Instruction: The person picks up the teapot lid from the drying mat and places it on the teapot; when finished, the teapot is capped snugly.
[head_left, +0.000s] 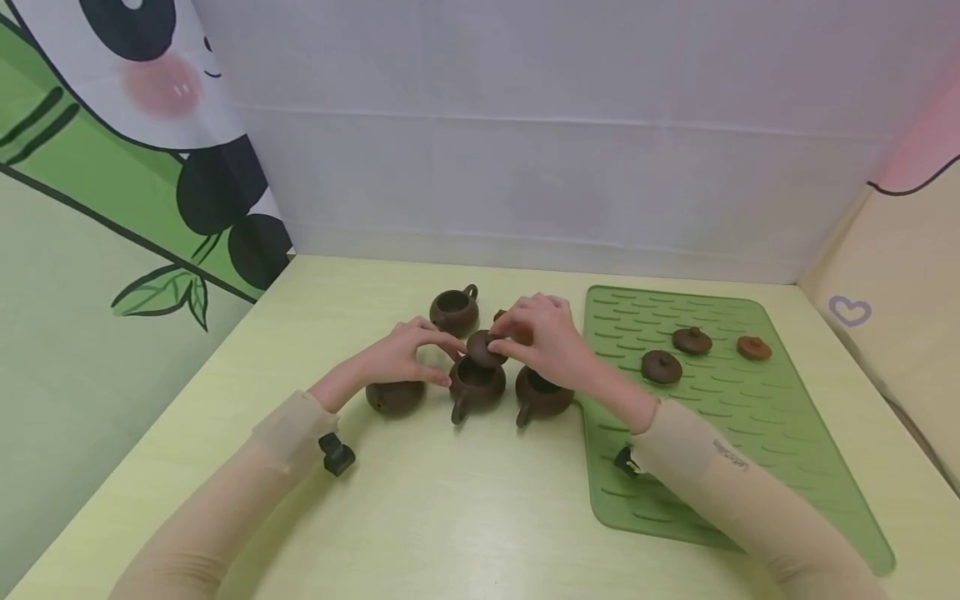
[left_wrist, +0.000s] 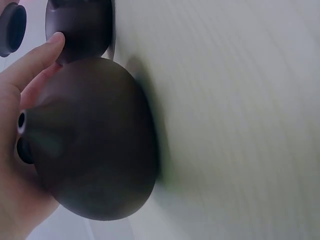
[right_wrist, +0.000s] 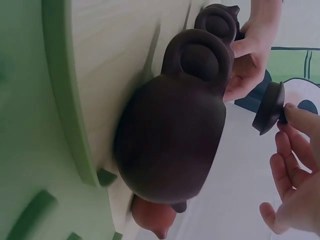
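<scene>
My right hand (head_left: 547, 337) pinches the knob of a dark brown teapot lid (head_left: 486, 348) between thumb and fingers. The lid is tilted above the open mouth of the middle dark teapot (head_left: 477, 387); a gap shows under it in the right wrist view. Thumb and fingers of my left hand (head_left: 397, 354) curl round the left side of that teapot, the thumb (left_wrist: 57, 42) on its wall. Beneath the left hand stands another dark teapot (left_wrist: 100, 145), its spout near the palm. Just below my right hand is a dark lidless teapot (right_wrist: 170, 130), its handle facing me.
One more lidless teapot (head_left: 453, 312) stands at the back. A reddish-brown pot (right_wrist: 152, 215) is mostly hidden behind the right hand in the head view. On the green ridged mat (head_left: 712, 433) at right lie two dark lids (head_left: 662, 367) and a reddish lid (head_left: 753, 347).
</scene>
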